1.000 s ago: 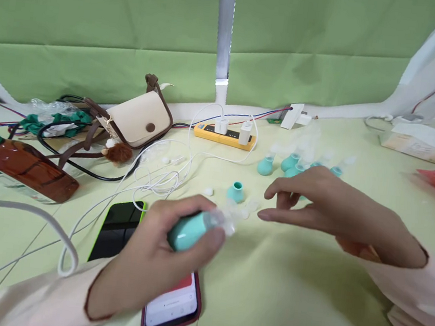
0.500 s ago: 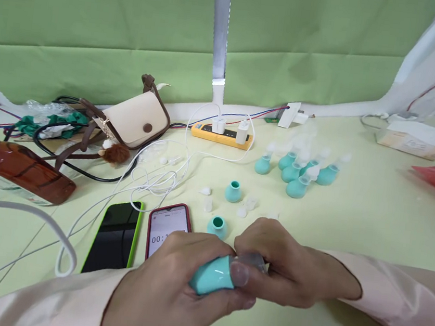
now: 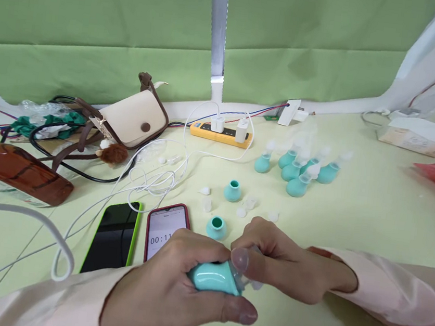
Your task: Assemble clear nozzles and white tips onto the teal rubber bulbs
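Note:
My left hand (image 3: 171, 288) is wrapped round a teal squeeze bulb (image 3: 214, 278), which lies on its side with its neck pointing right. Its thumb stretches out below the bulb. Fingers of my right hand (image 3: 282, 267) pinch a clear plastic nozzle (image 3: 253, 279) at the bulb's neck; they partly cover it, and I cannot tell how deep it sits. Just beyond my hands stand two open teal bulbs, a nearer bulb (image 3: 216, 227) and a farther bulb (image 3: 232, 191). Small translucent pieces (image 3: 250, 203) lie beside them.
Several teal bulbs with clear nozzles and white tips (image 3: 297, 185) stand at the back right. A green-edged phone (image 3: 113, 235) and a red-cased phone (image 3: 167, 225) lie left of centre. Behind them are white cables (image 3: 156, 182), a handbag (image 3: 132, 119), a yellow power strip (image 3: 220, 134) and a bottle (image 3: 20, 172).
The bulb has tilted, its neck now angled slightly down to the right. My right thumb has shifted up across the nozzle, and my left thumb has moved lower, away from the neck.

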Available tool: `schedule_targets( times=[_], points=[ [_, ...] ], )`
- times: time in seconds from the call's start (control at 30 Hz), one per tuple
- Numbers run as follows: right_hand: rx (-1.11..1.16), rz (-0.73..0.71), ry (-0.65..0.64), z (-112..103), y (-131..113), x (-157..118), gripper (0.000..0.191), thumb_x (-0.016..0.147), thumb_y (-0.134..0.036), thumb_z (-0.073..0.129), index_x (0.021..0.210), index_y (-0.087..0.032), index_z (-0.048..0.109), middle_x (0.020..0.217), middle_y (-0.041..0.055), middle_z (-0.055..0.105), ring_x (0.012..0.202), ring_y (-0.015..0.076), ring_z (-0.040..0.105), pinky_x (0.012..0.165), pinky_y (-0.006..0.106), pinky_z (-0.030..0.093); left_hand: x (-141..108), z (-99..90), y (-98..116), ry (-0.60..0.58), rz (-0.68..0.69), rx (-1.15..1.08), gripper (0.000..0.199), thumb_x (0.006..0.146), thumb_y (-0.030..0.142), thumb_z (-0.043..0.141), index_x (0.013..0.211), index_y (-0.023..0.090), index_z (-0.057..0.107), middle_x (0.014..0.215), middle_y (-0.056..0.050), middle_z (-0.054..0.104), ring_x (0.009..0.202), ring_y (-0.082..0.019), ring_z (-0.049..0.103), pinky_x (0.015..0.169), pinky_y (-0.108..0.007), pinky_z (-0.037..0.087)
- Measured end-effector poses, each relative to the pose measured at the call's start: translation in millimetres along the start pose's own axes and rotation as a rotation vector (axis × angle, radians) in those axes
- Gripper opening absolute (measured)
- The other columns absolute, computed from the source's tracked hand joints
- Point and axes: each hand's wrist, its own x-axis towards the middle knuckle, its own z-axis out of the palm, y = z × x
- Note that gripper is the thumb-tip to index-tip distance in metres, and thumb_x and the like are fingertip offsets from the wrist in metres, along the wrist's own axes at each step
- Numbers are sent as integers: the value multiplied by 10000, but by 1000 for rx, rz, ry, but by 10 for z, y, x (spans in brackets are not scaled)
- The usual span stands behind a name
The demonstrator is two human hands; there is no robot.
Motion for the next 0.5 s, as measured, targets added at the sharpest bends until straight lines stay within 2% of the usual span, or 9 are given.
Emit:
schedule_targets(
  times=[0.07, 0.13, 0.2, 0.27, 0.33, 0.4, 0.43, 0.47, 0.5],
  points=[
    [109, 13, 41, -10, -1, 3, 397, 868, -265, 482, 527, -149, 317, 492, -67, 238, 449, 34, 201, 404, 196, 171, -25, 0, 17, -16, 36, 38, 190, 692, 241, 693, 583, 155, 563, 472, 87, 370, 437, -53, 339, 418, -175, 299],
    [218, 21, 145, -43, -24, -1, 427, 882, -320, 450, 507, -152, 334, 481, -59, 260, 432, 39, 218, 394, 202, 168, -73, -12, 51, -35, 111, 152, 114, 692, 235, 698, 671, 176, 603, 539, 73, 493, 485, -61, 442, 484, -166, 361],
    [282, -2, 257, -96, -87, -5, 463, 876, -384, 439, 493, -165, 300, 472, -57, 245, 412, 42, 209, 380, 206, 153, -117, -37, 89, -39, 166, 278, 131, 692, 263, 703, 766, 215, 606, 648, 66, 583, 554, -71, 517, 547, -162, 394],
    [320, -45, 341, -156, -187, -3, 474, 862, -385, 461, 503, -178, 229, 469, -68, 176, 395, 40, 151, 368, 204, 129, -134, -59, 104, -24, 152, 347, 156, 714, 306, 683, 793, 232, 571, 661, 69, 577, 568, -79, 524, 533, -164, 392],
    [344, -83, 415, -208, -292, 5, 453, 859, -306, 465, 522, -183, 188, 475, -73, 125, 390, 39, 100, 361, 201, 119, -121, -45, 71, -3, 172, 400, 148, 760, 323, 637, 798, 221, 538, 705, 39, 563, 642, -105, 529, 564, -182, 410],
    [324, -100, 458, -248, -366, 8, 424, 854, -240, 456, 526, -181, 193, 477, -72, 120, 392, 41, 89, 361, 201, 119, -101, 30, -14, 18, 294, 487, 136, 817, 327, 567, 829, 196, 531, 839, -30, 568, 807, -160, 523, 681, -242, 440],
    [312, -97, 466, -263, -385, 5, 417, 856, -232, 448, 527, -179, 197, 475, -73, 119, 392, 41, 88, 361, 201, 120, -98, 92, -71, 66, 379, 568, 179, 840, 367, 519, 817, 191, 535, 878, -63, 565, 873, -203, 499, 714, -293, 443],
    [297, -85, 466, -273, -392, -3, 414, 863, -237, 438, 527, -177, 204, 470, -73, 122, 392, 42, 92, 362, 200, 120, -102, 168, -132, 81, 443, 662, 214, 853, 388, 481, 823, 187, 547, 896, -85, 556, 888, -237, 478, 703, -334, 444],
    [278, -66, 457, -282, -392, -14, 415, 874, -256, 424, 525, -174, 215, 463, -72, 127, 391, 42, 101, 363, 200, 121, -113, 253, -196, 81, 435, 760, 225, 847, 403, 476, 845, 194, 560, 909, -95, 547, 882, -263, 462, 672, -367, 443]
  ],
)
